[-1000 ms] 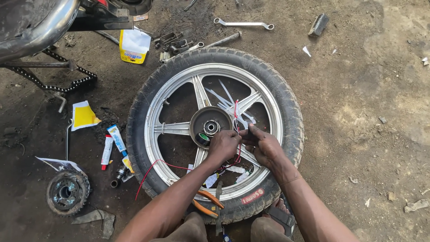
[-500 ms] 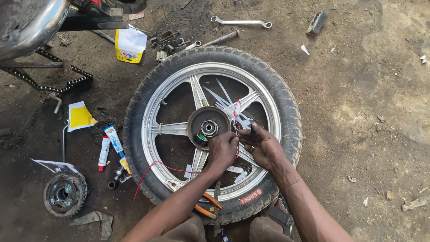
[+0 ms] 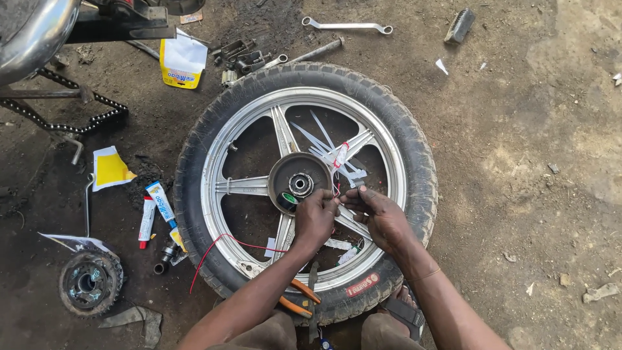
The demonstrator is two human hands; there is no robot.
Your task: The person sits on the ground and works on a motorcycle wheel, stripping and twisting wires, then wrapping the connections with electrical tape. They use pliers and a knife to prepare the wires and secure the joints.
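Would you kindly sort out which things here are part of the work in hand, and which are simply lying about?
In hand:
left hand and right hand, fingertips together beside the hub
wheel
red wire
white cable ties

Lying about:
spanner
yellow pouch
chain
tubes
sprocket
pliers
brush

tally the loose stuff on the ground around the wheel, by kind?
Wrench: 1
Brush: 1
Yellow and white packet: 1
Yellow card: 1
Tubes: 2
Sprocket: 1
Pliers with orange handles: 1
Total: 8

Small metal parts above the wheel are too jumbled to count.
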